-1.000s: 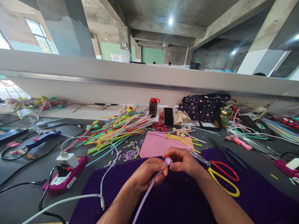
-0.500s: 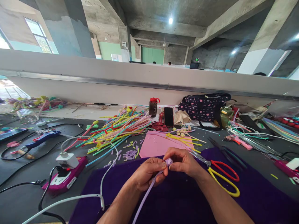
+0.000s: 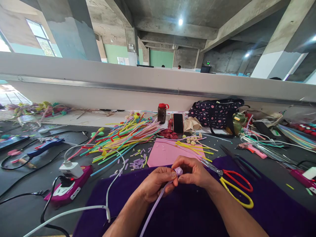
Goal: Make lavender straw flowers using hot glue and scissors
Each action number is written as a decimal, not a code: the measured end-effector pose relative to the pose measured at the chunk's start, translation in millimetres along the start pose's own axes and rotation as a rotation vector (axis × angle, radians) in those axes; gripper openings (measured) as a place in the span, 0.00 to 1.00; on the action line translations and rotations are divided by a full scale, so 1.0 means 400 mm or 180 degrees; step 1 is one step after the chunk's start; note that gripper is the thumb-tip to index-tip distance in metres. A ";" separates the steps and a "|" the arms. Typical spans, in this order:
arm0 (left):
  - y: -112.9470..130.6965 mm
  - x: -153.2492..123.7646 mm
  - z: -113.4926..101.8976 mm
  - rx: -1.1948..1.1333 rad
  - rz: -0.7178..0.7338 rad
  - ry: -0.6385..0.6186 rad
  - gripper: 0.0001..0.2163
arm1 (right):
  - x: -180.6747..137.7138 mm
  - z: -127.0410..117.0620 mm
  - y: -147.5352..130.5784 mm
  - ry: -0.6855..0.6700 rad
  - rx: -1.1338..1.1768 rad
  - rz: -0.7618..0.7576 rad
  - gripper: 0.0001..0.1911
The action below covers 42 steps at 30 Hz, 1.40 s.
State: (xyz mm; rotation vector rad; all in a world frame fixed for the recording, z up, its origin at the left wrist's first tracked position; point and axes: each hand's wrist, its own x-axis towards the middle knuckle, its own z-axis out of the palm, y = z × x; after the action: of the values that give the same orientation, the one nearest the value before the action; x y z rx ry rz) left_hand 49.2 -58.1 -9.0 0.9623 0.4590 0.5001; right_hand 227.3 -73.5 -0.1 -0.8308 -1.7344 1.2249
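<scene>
A lavender pipe cleaner (image 3: 154, 208) is bent at its upper end into a small knotted bud (image 3: 178, 171); its long tail hangs down toward me. My left hand (image 3: 160, 181) pinches it just below the bud, thumb on top. Curled around the bud's other side, my right hand (image 3: 192, 171) touches it with its fingertips, the thumb a little lower. The hidden fingertips' exact contact is hard to see. Close to my right wrist lie scissors (image 3: 235, 184) with one red and one yellow handle. Both hands are over a dark purple cloth (image 3: 197, 214).
Ahead lies a pink sheet (image 3: 164, 153) with yellow stems; short purple cut pieces (image 3: 139, 163) are scattered left of it. A heap of coloured pipe cleaners (image 3: 123, 135), a bottle (image 3: 162, 114) and a phone (image 3: 178, 123) stand behind. A power strip (image 3: 71, 187) with looping cables occupies the left.
My right thumb and fingers have loosened slightly around the bud, so more of it shows. The left hand keeps its pinch in the same place.
</scene>
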 end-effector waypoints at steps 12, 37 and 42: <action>0.019 -0.010 -0.010 -0.0185 0.0437 0.0489 0.09 | 0.012 -0.010 0.013 0.0682 0.0544 0.0236 0.12; 0.005 0.006 0.018 0.0170 0.1193 0.1397 0.09 | 0.005 0.071 0.034 0.0359 0.0201 0.0607 0.11; 0.004 0.005 0.013 0.0223 0.1155 0.1399 0.09 | 0.005 0.067 0.041 0.0361 0.0192 0.0607 0.12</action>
State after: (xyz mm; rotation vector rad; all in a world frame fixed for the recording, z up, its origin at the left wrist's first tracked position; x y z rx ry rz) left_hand 53.5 -59.5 -5.5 1.0090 0.7031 1.0407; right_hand 203.0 -77.4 -19.7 -1.0281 -1.5481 1.3217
